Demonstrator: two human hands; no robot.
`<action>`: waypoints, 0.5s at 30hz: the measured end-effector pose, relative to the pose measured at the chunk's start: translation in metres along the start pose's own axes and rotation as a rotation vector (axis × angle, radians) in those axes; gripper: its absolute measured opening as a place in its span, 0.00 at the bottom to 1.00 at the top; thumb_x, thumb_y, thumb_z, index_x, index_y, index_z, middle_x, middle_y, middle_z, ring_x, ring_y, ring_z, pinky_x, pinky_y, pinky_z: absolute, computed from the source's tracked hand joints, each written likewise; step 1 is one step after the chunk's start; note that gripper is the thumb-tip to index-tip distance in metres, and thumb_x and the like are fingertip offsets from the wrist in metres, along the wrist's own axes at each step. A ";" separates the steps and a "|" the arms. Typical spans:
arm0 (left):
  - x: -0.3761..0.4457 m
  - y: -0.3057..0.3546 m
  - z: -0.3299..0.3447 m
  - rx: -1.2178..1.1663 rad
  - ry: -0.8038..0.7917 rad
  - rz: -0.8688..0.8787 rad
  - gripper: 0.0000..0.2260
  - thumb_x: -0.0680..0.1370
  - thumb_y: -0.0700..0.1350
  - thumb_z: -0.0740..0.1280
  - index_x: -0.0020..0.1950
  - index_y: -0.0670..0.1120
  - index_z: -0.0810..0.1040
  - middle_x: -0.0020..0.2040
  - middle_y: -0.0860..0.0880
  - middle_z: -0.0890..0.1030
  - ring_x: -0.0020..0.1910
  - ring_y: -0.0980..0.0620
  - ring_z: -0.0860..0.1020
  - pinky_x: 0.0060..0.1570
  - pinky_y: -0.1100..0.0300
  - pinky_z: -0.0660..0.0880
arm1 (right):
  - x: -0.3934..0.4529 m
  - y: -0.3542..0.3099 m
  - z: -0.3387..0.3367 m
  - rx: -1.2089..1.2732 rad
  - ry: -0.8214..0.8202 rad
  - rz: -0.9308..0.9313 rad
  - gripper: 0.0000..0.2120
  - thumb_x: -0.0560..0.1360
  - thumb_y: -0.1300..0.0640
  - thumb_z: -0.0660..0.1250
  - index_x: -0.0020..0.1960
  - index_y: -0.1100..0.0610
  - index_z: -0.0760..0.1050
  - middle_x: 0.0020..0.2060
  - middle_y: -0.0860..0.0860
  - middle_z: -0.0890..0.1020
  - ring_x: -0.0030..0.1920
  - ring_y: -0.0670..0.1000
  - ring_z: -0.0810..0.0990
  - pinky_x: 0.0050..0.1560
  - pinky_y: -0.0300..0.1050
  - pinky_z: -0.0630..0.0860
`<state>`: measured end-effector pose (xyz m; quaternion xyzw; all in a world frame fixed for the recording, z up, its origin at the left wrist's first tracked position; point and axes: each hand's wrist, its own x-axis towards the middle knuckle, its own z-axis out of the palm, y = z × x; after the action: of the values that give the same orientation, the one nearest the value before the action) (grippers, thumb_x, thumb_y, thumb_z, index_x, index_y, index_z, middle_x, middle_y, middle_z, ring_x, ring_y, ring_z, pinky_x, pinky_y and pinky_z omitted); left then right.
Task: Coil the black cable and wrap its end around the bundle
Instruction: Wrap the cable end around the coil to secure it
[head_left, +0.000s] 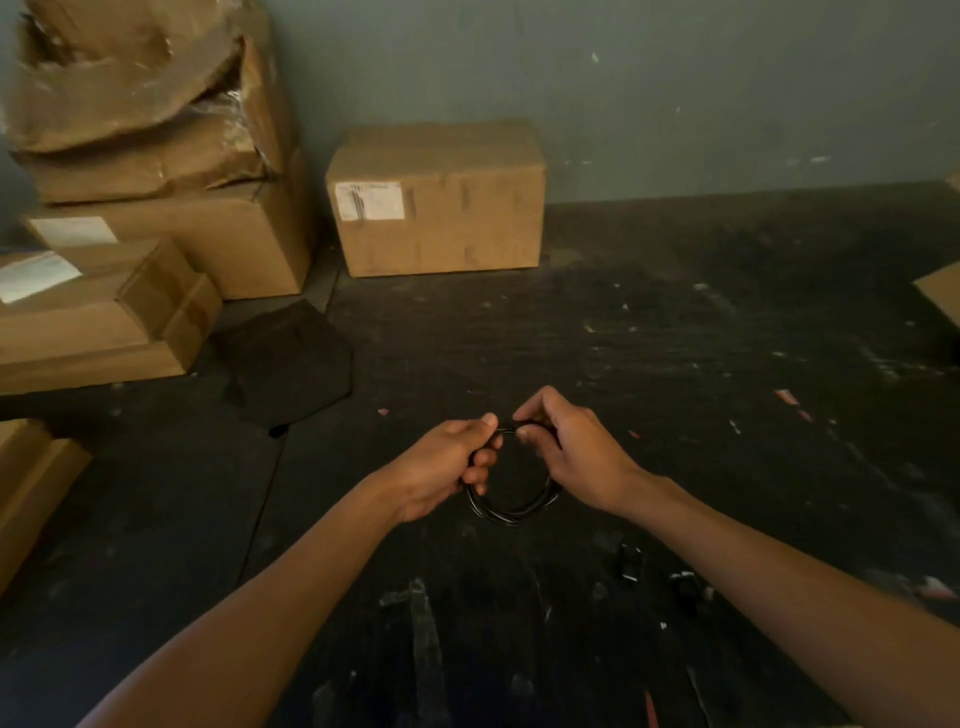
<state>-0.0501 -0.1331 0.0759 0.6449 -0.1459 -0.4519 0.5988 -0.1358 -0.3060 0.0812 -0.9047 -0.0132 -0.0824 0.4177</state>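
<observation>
The black cable (511, 506) hangs as a small round coil of several loops between my hands, above the dark floor. My left hand (451, 465) grips the coil's left side with its fingers curled around the loops. My right hand (569, 447) pinches the cable at the top of the coil, thumb and forefinger closed on a short stretch right next to my left thumb. The cable's end is hidden inside my fingers.
A sealed cardboard box (436, 200) stands against the grey wall ahead. Stacked, partly crushed boxes (145, 156) fill the left side, with another box edge (31, 483) at near left. A black cloth (288, 364) lies on the scuffed dark floor (675, 364).
</observation>
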 end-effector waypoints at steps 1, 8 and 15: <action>0.002 -0.004 0.004 0.037 0.008 -0.008 0.13 0.83 0.52 0.57 0.48 0.46 0.74 0.30 0.55 0.69 0.28 0.57 0.66 0.36 0.59 0.71 | -0.003 0.004 0.000 0.003 -0.020 0.019 0.06 0.79 0.60 0.65 0.56 0.54 0.72 0.43 0.45 0.78 0.44 0.42 0.79 0.44 0.36 0.75; 0.006 -0.034 0.013 0.220 0.081 -0.029 0.13 0.84 0.50 0.56 0.45 0.47 0.73 0.31 0.55 0.68 0.27 0.59 0.66 0.38 0.58 0.69 | -0.029 0.044 -0.010 -0.078 -0.141 0.356 0.10 0.77 0.47 0.66 0.56 0.50 0.73 0.47 0.46 0.79 0.47 0.44 0.79 0.42 0.37 0.73; 0.013 -0.051 0.006 0.132 0.087 -0.106 0.12 0.84 0.51 0.56 0.46 0.46 0.74 0.29 0.55 0.70 0.28 0.57 0.67 0.38 0.57 0.70 | -0.059 0.072 -0.006 -0.464 -0.622 0.712 0.11 0.77 0.49 0.67 0.54 0.52 0.69 0.52 0.51 0.76 0.51 0.51 0.77 0.46 0.46 0.74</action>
<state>-0.0658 -0.1338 0.0254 0.7089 -0.1148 -0.4439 0.5359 -0.1886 -0.3553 0.0212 -0.9037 0.1904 0.3361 0.1848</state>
